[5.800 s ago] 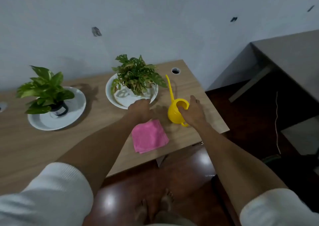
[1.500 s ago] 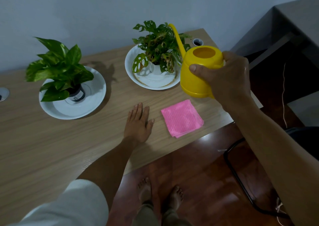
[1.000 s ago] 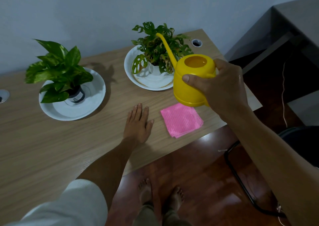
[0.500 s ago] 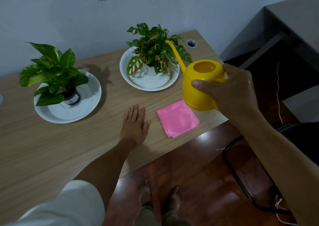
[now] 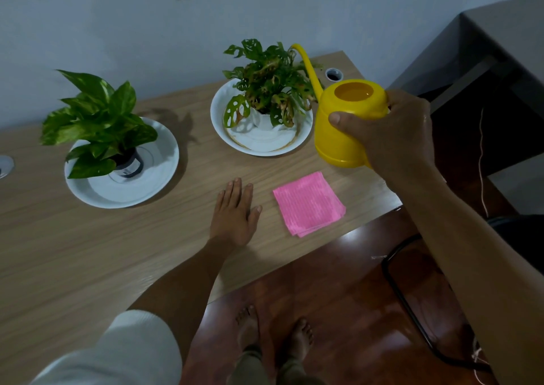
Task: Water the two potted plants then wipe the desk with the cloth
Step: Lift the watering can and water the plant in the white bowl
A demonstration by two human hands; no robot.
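Fingers of the right hand point(image 5: 391, 131) wrap around the body of the yellow plastic watering can point(image 5: 347, 125), thumb across its near side, holding it raised off the light wooden desk point(image 5: 88, 252). Its thin curved spout point(image 5: 307, 66) rises away from those fingers and arches over the leaves of the holey-leaved plant in a white pot point(image 5: 268, 90), which stands in a white bowl-like saucer point(image 5: 262, 143) just beyond the fingertips' reach. Water shows inside the can's open top. No stream is visible at the spout, so whether pouring is under way cannot be told.

Flat and spread, the left hand point(image 5: 234, 214) grips nothing; its palm rests on the desk. Just to the thumb side of it lies the folded pink cloth point(image 5: 309, 203), untouched near the desk's front edge. Well off to the little-finger side stands the broad green-leaved plant in a dark pot point(image 5: 100, 119) on a white plate point(image 5: 123, 190).

Judging by this, the task is in its first step: the can is aimed at the nearer plant, the second plant still waits for water, and wiping has not yet begun.
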